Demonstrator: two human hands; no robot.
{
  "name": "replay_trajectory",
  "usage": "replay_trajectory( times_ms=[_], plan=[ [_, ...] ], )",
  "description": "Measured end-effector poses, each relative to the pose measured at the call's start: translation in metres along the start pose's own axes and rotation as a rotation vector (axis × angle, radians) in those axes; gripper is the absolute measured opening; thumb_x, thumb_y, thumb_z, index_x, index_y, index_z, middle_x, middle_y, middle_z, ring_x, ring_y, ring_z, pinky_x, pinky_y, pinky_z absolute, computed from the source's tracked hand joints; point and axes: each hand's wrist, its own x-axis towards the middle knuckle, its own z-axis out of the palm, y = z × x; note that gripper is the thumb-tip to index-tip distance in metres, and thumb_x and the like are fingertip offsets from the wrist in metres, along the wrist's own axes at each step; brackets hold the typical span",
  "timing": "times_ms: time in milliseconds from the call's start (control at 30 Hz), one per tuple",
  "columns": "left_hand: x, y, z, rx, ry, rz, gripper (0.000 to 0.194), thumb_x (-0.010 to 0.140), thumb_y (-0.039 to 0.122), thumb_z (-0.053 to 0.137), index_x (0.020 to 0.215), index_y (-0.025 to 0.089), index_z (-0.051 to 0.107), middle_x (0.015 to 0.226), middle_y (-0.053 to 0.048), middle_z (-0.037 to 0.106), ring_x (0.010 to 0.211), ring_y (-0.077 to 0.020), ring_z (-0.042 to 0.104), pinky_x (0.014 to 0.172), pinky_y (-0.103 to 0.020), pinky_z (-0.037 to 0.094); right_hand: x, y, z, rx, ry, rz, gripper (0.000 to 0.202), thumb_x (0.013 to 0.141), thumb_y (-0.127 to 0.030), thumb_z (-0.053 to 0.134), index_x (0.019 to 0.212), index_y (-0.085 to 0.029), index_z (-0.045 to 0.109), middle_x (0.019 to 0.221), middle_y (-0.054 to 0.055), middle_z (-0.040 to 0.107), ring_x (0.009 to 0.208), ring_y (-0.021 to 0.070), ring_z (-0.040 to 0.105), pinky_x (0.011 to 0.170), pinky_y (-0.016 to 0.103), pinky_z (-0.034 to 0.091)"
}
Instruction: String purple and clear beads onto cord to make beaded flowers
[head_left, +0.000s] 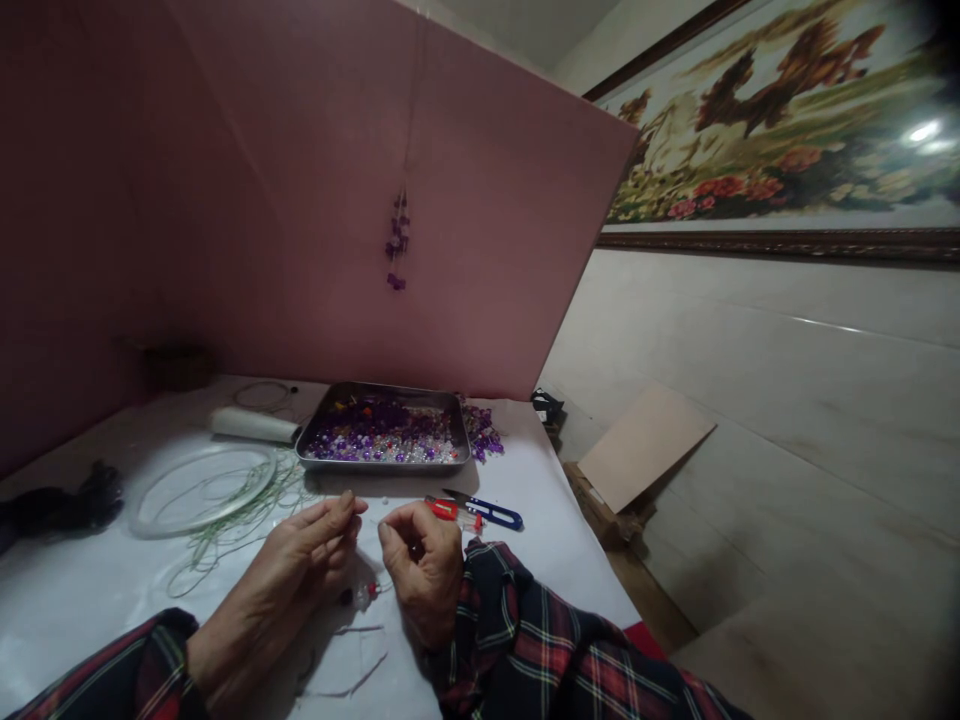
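Note:
My left hand [307, 555] is closed in a pinch, thumb tip against the forefinger. Whatever lies between them is too small to make out. A short gap to the right, my right hand [424, 570] has its fingers curled in and the thumb pressed to them; its contents are hidden. Just below and between the hands is a small cluster of clear and red beads [365, 596], with a thin line running from it toward my right hand. Beyond the right hand lie blue-handled thread snips [491, 512] and a small red item [452, 512].
A metal tray [382, 467] holds many purple and clear beads, with more purple beads [486, 432] beside it. Leftward are a clear plastic ring [142, 525], green thread [217, 540] and a white roll [255, 424]. A purple bead string [397, 240] hangs against the pink panel [300, 200].

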Motion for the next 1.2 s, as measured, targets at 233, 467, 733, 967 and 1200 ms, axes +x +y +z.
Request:
replay_trajectory(
  times_ms=[233, 467, 733, 967, 1200],
  plan=[
    [0.001, -0.002, -0.004, -0.024, -0.08, -0.072, 0.021, 0.063, 0.006, 0.071, 0.083, 0.01, 0.07, 0.064, 0.0, 0.054, 0.046, -0.004, 0.04, 0.037, -0.015, 0.033, -0.003, 0.007, 0.002, -0.038, 0.014, -0.038, 0.021, 0.083, -0.03, 0.052, 0.067, -0.018, 0.059, 0.048, -0.005, 0.046, 0.042, 0.0087, 0.039, 0.044, 0.021, 0.03],
    [0.007, -0.01, -0.008, -0.106, -0.121, -0.139, 0.009, 0.069, 0.01, 0.071, 0.078, 0.011, 0.07, 0.066, -0.001, 0.055, 0.049, -0.0041, 0.044, 0.041, -0.013, 0.04, -0.003, 0.004, 0.0, -0.046, 0.013, -0.032, 0.019, 0.082, -0.027, 0.053, 0.068, -0.017, 0.06, 0.049, -0.004, 0.05, 0.043, 0.0089, 0.041, 0.045, 0.022, 0.029],
    [0.007, -0.013, -0.01, -0.113, -0.082, -0.111, 0.018, 0.067, -0.002, 0.067, 0.08, 0.011, 0.07, 0.073, -0.004, 0.061, 0.055, -0.0065, 0.056, 0.05, -0.015, 0.049, -0.005, 0.005, 0.001, -0.092, 0.009, -0.04, 0.017, 0.08, -0.023, 0.054, 0.064, -0.017, 0.057, 0.049, -0.004, 0.051, 0.043, 0.0087, 0.043, 0.045, 0.022, 0.029],
    [0.002, -0.01, -0.004, -0.161, -0.057, -0.163, 0.017, 0.069, -0.003, 0.064, 0.079, 0.01, 0.069, 0.068, -0.004, 0.061, 0.054, -0.0069, 0.058, 0.048, -0.014, 0.05, -0.004, 0.005, 0.0, -0.083, 0.007, -0.043, 0.02, 0.082, -0.025, 0.055, 0.064, -0.017, 0.058, 0.048, -0.004, 0.051, 0.042, 0.0084, 0.043, 0.045, 0.022, 0.029],
    [0.007, -0.015, -0.011, -0.143, -0.126, -0.131, 0.017, 0.071, -0.002, 0.064, 0.082, 0.009, 0.069, 0.07, -0.004, 0.061, 0.055, -0.0063, 0.058, 0.051, -0.015, 0.051, -0.005, 0.006, -0.001, -0.058, -0.006, -0.058, 0.022, 0.083, -0.03, 0.055, 0.067, -0.016, 0.06, 0.05, -0.002, 0.056, 0.043, 0.0086, 0.047, 0.045, 0.021, 0.03]
  ],
)
